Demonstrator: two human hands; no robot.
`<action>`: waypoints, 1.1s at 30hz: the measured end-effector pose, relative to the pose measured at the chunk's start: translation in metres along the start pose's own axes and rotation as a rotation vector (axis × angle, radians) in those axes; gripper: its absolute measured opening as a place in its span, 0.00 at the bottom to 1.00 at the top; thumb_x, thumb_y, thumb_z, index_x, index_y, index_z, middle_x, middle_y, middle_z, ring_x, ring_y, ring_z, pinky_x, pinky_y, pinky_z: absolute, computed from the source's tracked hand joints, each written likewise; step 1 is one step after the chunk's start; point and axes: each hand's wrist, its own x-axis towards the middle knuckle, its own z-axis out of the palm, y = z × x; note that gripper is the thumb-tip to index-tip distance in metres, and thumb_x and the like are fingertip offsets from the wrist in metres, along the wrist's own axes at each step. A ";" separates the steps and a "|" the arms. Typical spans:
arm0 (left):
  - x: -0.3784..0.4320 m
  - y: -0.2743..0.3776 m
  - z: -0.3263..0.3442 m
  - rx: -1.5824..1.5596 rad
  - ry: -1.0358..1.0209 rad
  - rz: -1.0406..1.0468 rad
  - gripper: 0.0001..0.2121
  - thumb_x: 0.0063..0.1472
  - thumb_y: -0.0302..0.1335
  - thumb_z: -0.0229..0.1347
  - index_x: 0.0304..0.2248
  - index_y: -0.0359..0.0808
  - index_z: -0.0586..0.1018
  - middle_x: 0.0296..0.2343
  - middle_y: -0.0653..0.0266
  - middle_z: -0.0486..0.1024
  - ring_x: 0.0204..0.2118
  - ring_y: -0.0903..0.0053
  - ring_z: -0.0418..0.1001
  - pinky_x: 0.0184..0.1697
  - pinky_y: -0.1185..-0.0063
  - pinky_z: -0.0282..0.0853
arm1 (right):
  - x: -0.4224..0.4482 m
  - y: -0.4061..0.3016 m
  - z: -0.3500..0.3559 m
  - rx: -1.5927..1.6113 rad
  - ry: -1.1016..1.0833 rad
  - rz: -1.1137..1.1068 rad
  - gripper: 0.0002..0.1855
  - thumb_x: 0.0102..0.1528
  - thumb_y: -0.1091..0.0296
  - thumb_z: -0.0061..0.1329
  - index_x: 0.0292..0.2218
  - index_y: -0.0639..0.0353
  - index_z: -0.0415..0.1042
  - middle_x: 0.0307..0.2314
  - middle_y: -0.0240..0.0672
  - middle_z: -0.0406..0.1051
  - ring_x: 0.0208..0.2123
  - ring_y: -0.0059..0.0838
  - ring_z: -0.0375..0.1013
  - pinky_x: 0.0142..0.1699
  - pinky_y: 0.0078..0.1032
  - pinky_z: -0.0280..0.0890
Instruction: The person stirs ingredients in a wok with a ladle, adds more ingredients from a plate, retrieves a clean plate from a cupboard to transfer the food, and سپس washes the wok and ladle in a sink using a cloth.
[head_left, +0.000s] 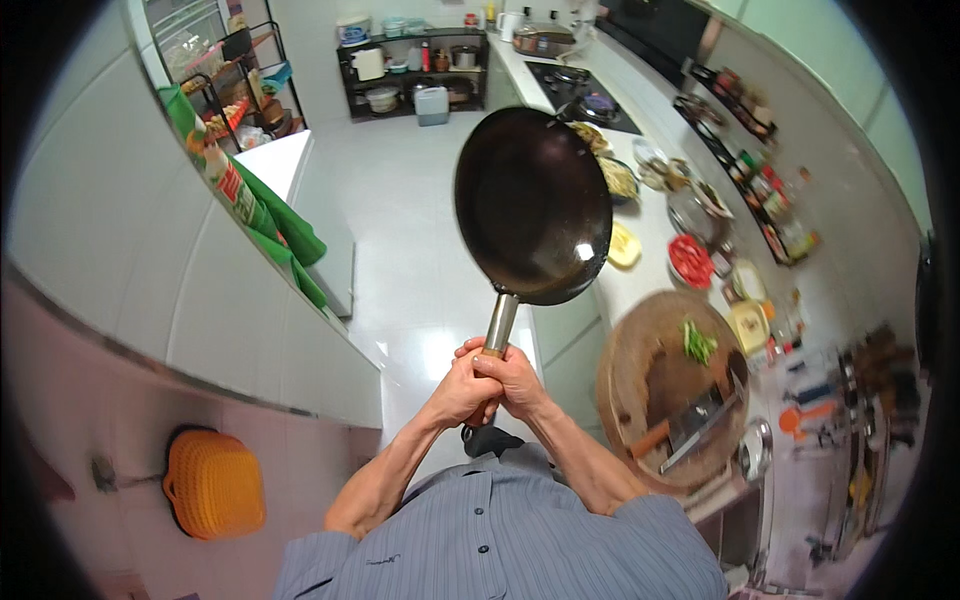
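Observation:
Both of my hands are wrapped around the handle of a dark wok (534, 202), holding it out over the floor in front of me. My left hand (463, 391) and my right hand (514, 375) overlap on the wooden part of the handle, below its metal sleeve. The wok's hollow faces the camera and looks empty, with a bright reflection near its lower right. Right of my arms, a round wooden chopping board (628, 360) carries cut green vegetable pieces (699, 343) and a cleaver (694, 420) with a wooden handle. Another long blade lies beside the cleaver.
The counter (619, 289) runs along the right with a bowl of red pieces (691, 260), a yellow dish (623, 246) and several plates of food. A gas hob (581, 96) stands farther back. A white cabinet (330, 225) is at the left, a black shelf (412, 71) at the back.

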 end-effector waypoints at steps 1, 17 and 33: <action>0.016 0.006 -0.016 -0.024 -0.015 -0.079 0.07 0.52 0.21 0.48 0.33 0.34 0.69 0.11 0.66 0.66 0.09 0.78 0.66 0.11 0.79 0.64 | 0.022 -0.005 -0.002 0.042 -0.017 0.043 0.14 0.59 0.68 0.50 0.44 0.65 0.69 0.39 0.38 0.72 0.39 0.24 0.72 0.47 0.25 0.70; 0.295 0.098 -0.220 -0.305 0.131 -0.089 0.09 0.56 0.21 0.47 0.38 0.33 0.67 0.17 0.62 0.68 0.14 0.77 0.69 0.14 0.77 0.69 | 0.393 -0.091 -0.064 0.014 -0.059 0.252 0.08 0.60 0.66 0.51 0.37 0.61 0.71 0.29 0.28 0.71 0.29 0.15 0.70 0.33 0.17 0.67; 0.662 0.257 -0.299 -0.233 -0.403 -0.305 0.08 0.58 0.23 0.50 0.37 0.35 0.66 0.21 0.64 0.67 0.17 0.77 0.70 0.17 0.77 0.69 | 0.625 -0.286 -0.178 0.054 0.491 -0.128 0.12 0.59 0.65 0.54 0.38 0.63 0.69 0.30 0.33 0.73 0.29 0.19 0.73 0.32 0.18 0.68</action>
